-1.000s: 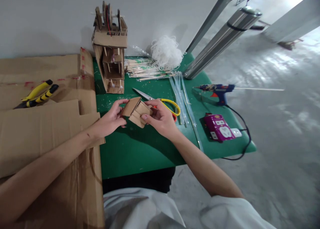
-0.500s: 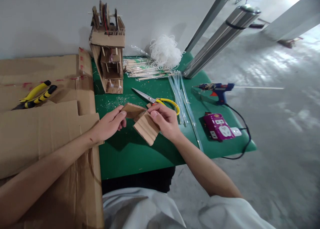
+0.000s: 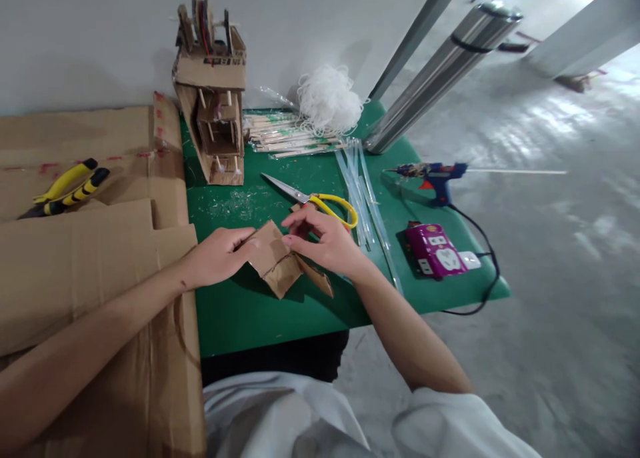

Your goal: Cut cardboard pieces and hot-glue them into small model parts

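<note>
A small folded cardboard piece (image 3: 274,253) hangs over the green table, its panels bent at angles. My left hand (image 3: 220,255) grips its left edge between thumb and fingers. At its right side is my right hand (image 3: 323,239), thumb and forefinger apart, the fingertips beside the cardboard's upper right edge; whether they touch it is unclear. Just behind my right hand lie scissors (image 3: 327,207) with yellow handles, the blades pointing to the back left.
A cardboard structure (image 3: 213,111) stands at the back. Wooden sticks (image 3: 290,135), white string (image 3: 331,103) and clear glue sticks (image 3: 367,198) lie nearby. A glue gun (image 3: 437,178) and purple power socket (image 3: 436,250) are right; pliers (image 3: 70,188) rest on cardboard left.
The cardboard piece has been turned, so different faces show. My right fingers have spread from their pinch on it, and my left hand has turned palm down.
</note>
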A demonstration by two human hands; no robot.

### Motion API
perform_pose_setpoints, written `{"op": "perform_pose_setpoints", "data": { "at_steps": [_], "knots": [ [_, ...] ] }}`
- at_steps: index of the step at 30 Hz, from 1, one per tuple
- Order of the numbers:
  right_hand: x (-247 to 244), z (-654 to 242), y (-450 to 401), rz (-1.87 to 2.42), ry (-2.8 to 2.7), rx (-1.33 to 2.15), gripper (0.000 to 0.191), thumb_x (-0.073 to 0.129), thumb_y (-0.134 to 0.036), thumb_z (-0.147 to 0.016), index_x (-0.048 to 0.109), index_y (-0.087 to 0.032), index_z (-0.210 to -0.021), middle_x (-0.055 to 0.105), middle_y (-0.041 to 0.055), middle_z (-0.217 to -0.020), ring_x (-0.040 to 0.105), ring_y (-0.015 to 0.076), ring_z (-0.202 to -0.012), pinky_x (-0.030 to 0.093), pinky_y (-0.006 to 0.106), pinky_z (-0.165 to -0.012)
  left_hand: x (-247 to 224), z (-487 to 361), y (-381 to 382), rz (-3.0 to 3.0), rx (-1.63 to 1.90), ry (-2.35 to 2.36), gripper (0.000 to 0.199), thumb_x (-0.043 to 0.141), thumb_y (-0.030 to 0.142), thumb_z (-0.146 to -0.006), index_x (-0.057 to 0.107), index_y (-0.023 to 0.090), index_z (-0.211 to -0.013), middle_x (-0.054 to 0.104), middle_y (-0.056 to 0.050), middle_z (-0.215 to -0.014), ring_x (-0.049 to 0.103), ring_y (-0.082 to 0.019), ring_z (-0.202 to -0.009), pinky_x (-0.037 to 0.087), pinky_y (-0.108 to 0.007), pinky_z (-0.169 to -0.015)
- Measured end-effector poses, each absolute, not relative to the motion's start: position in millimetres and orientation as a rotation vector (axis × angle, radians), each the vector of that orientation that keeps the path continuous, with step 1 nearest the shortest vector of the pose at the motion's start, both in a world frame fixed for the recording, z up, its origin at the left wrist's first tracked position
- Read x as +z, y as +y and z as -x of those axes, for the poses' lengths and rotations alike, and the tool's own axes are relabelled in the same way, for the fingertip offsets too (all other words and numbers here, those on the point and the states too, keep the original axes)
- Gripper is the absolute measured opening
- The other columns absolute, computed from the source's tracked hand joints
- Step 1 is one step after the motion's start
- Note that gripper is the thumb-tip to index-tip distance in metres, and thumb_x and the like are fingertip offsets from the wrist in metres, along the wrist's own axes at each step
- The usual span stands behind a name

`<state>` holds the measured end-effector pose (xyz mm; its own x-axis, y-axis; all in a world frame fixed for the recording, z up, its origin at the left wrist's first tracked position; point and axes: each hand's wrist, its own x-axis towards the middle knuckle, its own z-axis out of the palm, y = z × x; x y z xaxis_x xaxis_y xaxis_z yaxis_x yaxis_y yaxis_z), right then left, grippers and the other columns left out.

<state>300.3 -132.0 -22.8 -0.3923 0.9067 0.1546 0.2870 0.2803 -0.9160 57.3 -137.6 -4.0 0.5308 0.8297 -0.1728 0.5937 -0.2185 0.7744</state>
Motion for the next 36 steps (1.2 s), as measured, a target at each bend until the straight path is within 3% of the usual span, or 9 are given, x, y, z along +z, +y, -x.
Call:
{"op": "perform_pose_setpoints", "data": {
  "at_steps": [5,19,25,31,36],
  "knots": [
    [-29.8,-290.6,-133.1,1.08,-1.837,1.206,0.02,0.069,-0.04,-0.088,0.068,-0.021,-0.093,0.065,0.0012,-0.079,0.058,0.0143,-0.067,0.048,0.029,-0.059,-5.3,-55.8,-136.9,-2.01,0.291,1.094,0.038,0.037,0.043,-0.1,0.059,0.018,-0.083,0.049,0.004,-0.065,0.044,-0.011,-0.059,0.027,-0.026,-0.056],
    [-25.8,-294.1,-133.3,1.088,-1.917,1.181,0.018,0.058,-0.031,-0.093,0.07,-0.018,-0.092,0.067,0.0023,-0.079,0.057,0.0131,-0.069,0.046,0.025,-0.061,-5.6,-56.5,-137.5,-1.996,0.267,1.055,0.038,0.038,0.043,-0.1,0.044,0.019,-0.072,0.047,0.005,-0.065,0.044,-0.011,-0.062,0.03,-0.026,-0.06],
    [-25.8,-294.5,-133.5,1.063,-1.888,1.189,0.019,0.053,-0.025,-0.094,0.071,-0.017,-0.092,0.068,0.0026,-0.081,0.056,0.0119,-0.068,0.044,0.024,-0.061,-6.0,-55.9,-137.8,-1.981,0.258,1.074,0.037,0.037,0.043,-0.1,0.049,0.019,-0.075,0.05,0.004,-0.067,0.045,-0.011,-0.063,0.031,-0.027,-0.061],
    [-22.8,-293.5,-134.6,1.085,-1.886,1.236,0.02,0.061,-0.035,-0.092,0.069,-0.017,-0.09,0.061,0.0005,-0.072,0.051,0.0109,-0.061,0.04,0.024,-0.055,-6.0,-56.6,-137.6,-1.993,0.255,1.075,0.037,0.037,0.043,-0.1,0.047,0.019,-0.072,0.047,0.004,-0.066,0.044,-0.012,-0.062,0.029,-0.027,-0.06],
    [-26.0,-294.3,-133.7,1.103,-1.914,1.235,0.018,0.062,-0.034,-0.091,0.068,-0.017,-0.089,0.065,0.0014,-0.076,0.055,0.0123,-0.067,0.044,0.025,-0.061,-5.2,-56.9,-137.7,-1.997,0.228,1.061,0.037,0.037,0.042,-0.1,0.042,0.02,-0.07,0.044,0.004,-0.064,0.041,-0.011,-0.059,0.027,-0.028,-0.058]
  ]
}}
